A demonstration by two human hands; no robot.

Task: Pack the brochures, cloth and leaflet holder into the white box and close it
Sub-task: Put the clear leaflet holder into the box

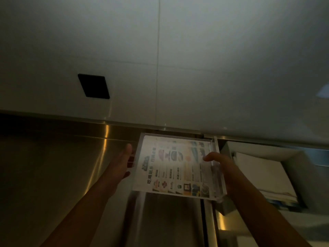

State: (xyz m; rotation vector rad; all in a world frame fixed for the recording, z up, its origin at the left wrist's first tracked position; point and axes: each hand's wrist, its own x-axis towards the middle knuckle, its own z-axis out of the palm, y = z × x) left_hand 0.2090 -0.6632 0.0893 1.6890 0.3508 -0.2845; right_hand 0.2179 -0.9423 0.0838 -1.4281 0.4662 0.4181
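The clear leaflet holder point(176, 166), a printed sheet inside, is held up over the steel counter point(53, 175). Its left edge is gripped by the left hand point(122, 164), fingers curled behind the pane, and its thick right end is pinched by the right hand point(220, 168), thumb on the front. Folded cloth point(263, 175) is seen in the white box point(293, 168) just to the right.
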